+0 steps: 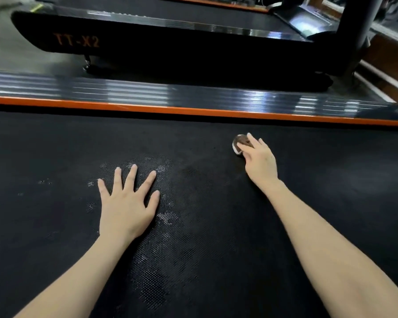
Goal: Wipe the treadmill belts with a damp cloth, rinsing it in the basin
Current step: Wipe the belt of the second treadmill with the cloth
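A black, dimpled treadmill belt (55,157) fills the lower part of the head view. Pale wet or dusty patches show on it around the middle. My left hand (126,203) lies flat on the belt with its fingers spread and nothing in it. Farther right and farther away, my right hand (260,159) presses a small wadded brown and white cloth (238,143) against the belt; most of the cloth is hidden under the fingers. No basin is in view.
An orange stripe (193,111) and a ribbed grey side rail (147,90) border the belt's far edge. Beyond stands a second black treadmill (170,49) marked TT-X2, with its upright post (359,19) at the top right. Wooden wall trim runs at the far right.
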Tool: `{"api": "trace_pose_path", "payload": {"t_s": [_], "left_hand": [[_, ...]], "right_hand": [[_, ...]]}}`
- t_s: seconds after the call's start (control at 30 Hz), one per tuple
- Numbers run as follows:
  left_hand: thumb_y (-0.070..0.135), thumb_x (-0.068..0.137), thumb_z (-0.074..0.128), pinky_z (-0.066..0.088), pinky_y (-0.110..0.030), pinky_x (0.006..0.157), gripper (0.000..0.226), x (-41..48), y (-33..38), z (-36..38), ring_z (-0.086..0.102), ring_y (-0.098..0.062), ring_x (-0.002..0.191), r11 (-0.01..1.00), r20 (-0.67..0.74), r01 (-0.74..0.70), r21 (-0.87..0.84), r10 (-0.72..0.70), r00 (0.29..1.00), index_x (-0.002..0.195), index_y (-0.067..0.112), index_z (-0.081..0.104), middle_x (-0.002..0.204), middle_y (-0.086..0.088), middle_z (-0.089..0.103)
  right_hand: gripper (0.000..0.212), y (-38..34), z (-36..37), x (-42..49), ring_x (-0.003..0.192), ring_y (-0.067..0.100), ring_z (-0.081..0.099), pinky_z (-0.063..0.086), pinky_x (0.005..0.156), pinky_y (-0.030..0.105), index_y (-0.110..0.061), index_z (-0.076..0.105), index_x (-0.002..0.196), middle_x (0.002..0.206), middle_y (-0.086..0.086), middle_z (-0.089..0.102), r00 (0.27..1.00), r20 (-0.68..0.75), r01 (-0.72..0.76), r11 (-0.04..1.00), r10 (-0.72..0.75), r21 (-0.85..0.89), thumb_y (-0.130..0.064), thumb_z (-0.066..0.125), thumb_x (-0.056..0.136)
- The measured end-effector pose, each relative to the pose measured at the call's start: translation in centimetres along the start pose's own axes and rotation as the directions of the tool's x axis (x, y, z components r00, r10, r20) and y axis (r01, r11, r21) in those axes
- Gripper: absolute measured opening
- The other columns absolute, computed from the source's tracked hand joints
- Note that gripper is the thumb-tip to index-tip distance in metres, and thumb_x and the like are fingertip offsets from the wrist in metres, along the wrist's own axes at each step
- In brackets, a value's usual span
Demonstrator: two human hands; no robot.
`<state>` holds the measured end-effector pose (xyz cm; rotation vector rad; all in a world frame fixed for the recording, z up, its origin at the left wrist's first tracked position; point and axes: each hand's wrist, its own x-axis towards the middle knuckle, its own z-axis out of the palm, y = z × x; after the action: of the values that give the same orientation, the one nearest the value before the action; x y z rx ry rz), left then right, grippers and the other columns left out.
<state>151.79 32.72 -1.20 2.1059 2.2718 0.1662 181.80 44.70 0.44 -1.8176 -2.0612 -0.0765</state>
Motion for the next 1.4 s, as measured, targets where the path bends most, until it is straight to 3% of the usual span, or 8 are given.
{"api": "trace_pose_path", "payload": {"t_s": [0.07,0.3,0.47,0.63,0.83,0.9,1.17,1.4], "left_hand": [[0.063,0.082,0.0,-0.002,-0.059,0.112,0.07,0.0,0.1,0.1,0.006,-0.032,0.146,1.0,-0.001,0.001,-0.003,-0.001,1.0,0.146,0.045,0.021,0.159,-0.004,0.017],[0.064,0.081,-0.002,-0.002,-0.058,0.113,0.071,0.0,-0.1,-0.2,0.003,-0.031,0.146,1.0,0.002,-0.008,-0.018,0.008,1.0,0.146,0.046,0.019,0.159,-0.002,0.014],[0.063,0.083,0.003,0.0,-0.059,0.113,0.069,0.1,-0.1,-0.1,0.007,-0.032,0.146,1.0,-0.005,-0.003,-0.012,0.003,1.0,0.146,0.045,0.025,0.158,-0.003,0.019],[0.059,0.088,0.017,0.01,-0.062,0.111,0.061,0.0,-0.1,0.3,0.022,-0.036,0.142,1.0,-0.028,-0.017,0.005,0.017,0.999,0.141,0.04,0.039,0.151,-0.007,0.035],[0.058,0.089,0.024,0.016,-0.064,0.108,0.057,0.1,-0.4,0.6,0.03,-0.038,0.139,0.999,-0.045,-0.035,0.013,0.036,0.998,0.139,0.039,0.043,0.148,-0.008,0.041],[0.059,0.089,0.022,0.016,-0.064,0.109,0.057,0.1,-0.4,0.6,0.028,-0.037,0.14,0.999,-0.034,-0.038,0.011,0.038,0.999,0.14,0.039,0.042,0.149,-0.008,0.039],[0.057,0.089,0.027,0.022,-0.066,0.105,0.056,-0.1,-0.4,0.3,0.036,-0.039,0.135,1.0,-0.031,-0.025,0.007,0.025,0.999,0.136,0.036,0.048,0.143,-0.01,0.047],[0.058,0.088,0.028,0.021,-0.064,0.105,0.055,0.2,-0.6,0.6,0.039,-0.038,0.133,0.999,-0.047,-0.035,0.008,0.035,0.998,0.136,0.038,0.048,0.142,-0.009,0.049]], "right_hand": [[0.03,-3.0,0.9,0.6,0.115,0.045,0.048,0.039,0.102,0.047,-0.015,0.073,0.097,0.134,0.01,0.055,0.997,-0.002,-0.079,0.996,0.08,0.03,-0.002,0.051,0.082],[0.035,-11.7,2.9,-0.9,0.124,0.043,0.045,0.04,0.101,0.044,-0.021,0.07,0.111,0.138,0.004,0.052,0.852,0.09,0.502,0.854,-0.515,0.134,-0.008,0.049,0.086],[0.037,2.5,1.1,3.1,0.117,0.05,0.045,0.038,0.1,0.053,-0.018,0.07,0.111,0.138,0.016,0.049,0.996,-0.094,-0.003,1.0,0.004,0.014,-0.003,0.046,0.087],[0.038,-1.1,2.8,6.9,0.131,0.043,0.03,0.025,0.11,0.047,-0.018,0.053,0.131,0.149,0.019,0.031,0.883,-0.118,-0.45,0.89,0.455,0.07,-0.01,0.042,0.095],[0.046,-13.1,5.9,7.6,0.111,0.045,0.048,0.032,0.099,0.051,-0.01,0.058,0.121,0.109,0.021,0.062,0.995,-0.079,0.066,0.998,-0.065,0.009,-0.002,0.044,0.078],[0.056,-13.2,5.1,7.3,0.119,0.04,0.047,0.026,0.107,0.047,-0.011,0.047,0.137,0.122,0.019,0.059,0.959,0.014,0.282,0.959,-0.283,0.012,0.001,0.046,0.082],[0.066,-7.3,2.8,7.6,0.145,0.033,-0.001,0.001,0.11,0.063,-0.043,0.02,0.146,0.159,0.007,0.001,0.959,0.225,0.193,0.978,-0.171,-0.083,-0.066,0.04,0.088],[0.044,-8.1,5.0,7.2,0.142,0.04,0.011,0.03,0.11,0.051,-0.026,0.041,0.139,0.158,0.009,0.007,0.985,0.155,0.06,0.996,-0.07,0.065,-0.038,0.042,0.097]]}}
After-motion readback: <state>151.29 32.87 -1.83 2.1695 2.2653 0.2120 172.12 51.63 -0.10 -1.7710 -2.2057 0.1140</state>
